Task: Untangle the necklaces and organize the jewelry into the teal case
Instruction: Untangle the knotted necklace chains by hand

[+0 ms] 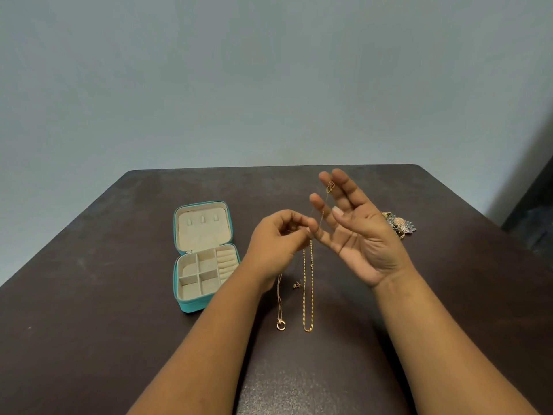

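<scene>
The teal case [185,305] lies open at the left of the table, its cream compartments showing. My left hand [278,244] is raised over the table and pinches the tangled necklaces where they meet. From it hang a gold link chain [308,295] and a thinner rose chain ending in a ring pendant [280,324]. A third fine chain runs up over the spread fingers of my right hand [356,232], with a small heart pendant [330,186] near the fingertips.
A small gold piece [297,284] lies on the dark table [119,339] between the hanging chains. A heap of beaded jewelry [399,224] sits at the right behind my right hand. The far table edge meets a pale wall.
</scene>
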